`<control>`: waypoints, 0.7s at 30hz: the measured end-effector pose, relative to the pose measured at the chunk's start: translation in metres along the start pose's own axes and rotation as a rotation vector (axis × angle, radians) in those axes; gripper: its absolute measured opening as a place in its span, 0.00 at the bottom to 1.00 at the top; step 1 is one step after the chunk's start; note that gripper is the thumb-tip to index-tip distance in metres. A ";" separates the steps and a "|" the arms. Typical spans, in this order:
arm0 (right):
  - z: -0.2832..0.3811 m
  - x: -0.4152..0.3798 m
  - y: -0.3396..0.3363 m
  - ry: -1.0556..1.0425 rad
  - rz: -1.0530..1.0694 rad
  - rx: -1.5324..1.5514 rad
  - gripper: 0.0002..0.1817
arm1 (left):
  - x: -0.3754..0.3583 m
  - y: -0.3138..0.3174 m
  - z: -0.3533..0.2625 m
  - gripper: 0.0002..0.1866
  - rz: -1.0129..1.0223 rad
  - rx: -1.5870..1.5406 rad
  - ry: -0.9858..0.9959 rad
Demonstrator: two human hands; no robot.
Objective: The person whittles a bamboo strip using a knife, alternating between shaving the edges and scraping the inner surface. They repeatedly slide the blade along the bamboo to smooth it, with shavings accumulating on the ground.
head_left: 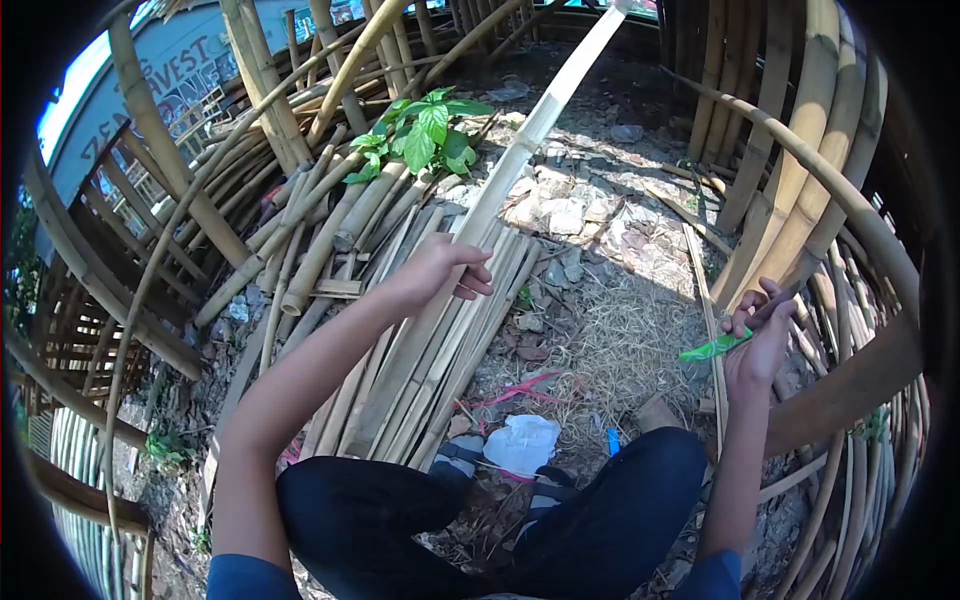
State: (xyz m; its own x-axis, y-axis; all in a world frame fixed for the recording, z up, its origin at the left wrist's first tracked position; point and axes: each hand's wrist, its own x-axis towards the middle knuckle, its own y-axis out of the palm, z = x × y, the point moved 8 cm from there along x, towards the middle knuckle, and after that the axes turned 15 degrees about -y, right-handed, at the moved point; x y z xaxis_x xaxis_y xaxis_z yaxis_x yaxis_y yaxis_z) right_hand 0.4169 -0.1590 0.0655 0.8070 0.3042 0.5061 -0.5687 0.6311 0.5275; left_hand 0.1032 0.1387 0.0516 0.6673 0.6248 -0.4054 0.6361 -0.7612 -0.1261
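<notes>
My left hand [447, 271] has its fingers curled around a long split bamboo strip [520, 150], which runs from near my lap away to the top of the view. Beneath it lies a pile of split bamboo strips [490, 330], stacked lengthwise on the ground. At the right, my right hand [760, 345] is closed on a slim bright green object [715, 346] with pale markings. One end of this object sticks out to the left of the fingers; I cannot tell its exact kind.
Pink plastic string [515, 388], a crumpled white sheet [522, 444] and a small blue item [613, 441] lie before my feet. Bamboo poles [360, 205] and a leafy plant [425, 135] stand at the far left. A bamboo rail [800, 155] curves along the right, above dry straw [630, 340].
</notes>
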 end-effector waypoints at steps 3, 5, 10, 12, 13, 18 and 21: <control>-0.030 -0.018 0.087 0.372 0.270 0.037 0.29 | 0.005 -0.005 -0.046 0.33 -0.104 -0.221 0.115; -0.042 -0.036 0.131 0.406 0.503 -0.093 0.27 | 0.001 0.002 -0.069 0.34 -0.125 -0.244 0.196; -0.042 -0.065 0.196 0.013 1.060 -0.720 0.37 | -0.021 0.018 -0.099 0.30 -0.152 -0.355 0.472; -0.045 -0.069 0.192 0.048 1.099 -0.928 0.33 | -0.023 0.023 -0.091 0.29 -0.083 -0.431 0.477; -0.047 -0.069 0.190 0.055 1.094 -0.928 0.33 | -0.024 0.021 -0.085 0.28 -0.078 -0.477 0.479; -0.060 -0.060 0.168 0.056 1.055 -0.943 0.21 | -0.037 0.003 -0.022 0.30 -0.288 0.120 -0.065; -0.069 -0.051 0.153 -0.033 1.102 -1.008 0.22 | -0.074 0.008 -0.003 0.21 -0.166 0.407 -0.057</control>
State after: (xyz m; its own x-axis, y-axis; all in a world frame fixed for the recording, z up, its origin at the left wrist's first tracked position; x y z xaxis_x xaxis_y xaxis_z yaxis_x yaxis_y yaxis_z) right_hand 0.2997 -0.0285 0.0739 0.0449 0.9363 0.3484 -0.5173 0.3202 -0.7937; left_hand 0.0600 0.0869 0.0835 0.5393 0.7423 -0.3976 0.5209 -0.6651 -0.5352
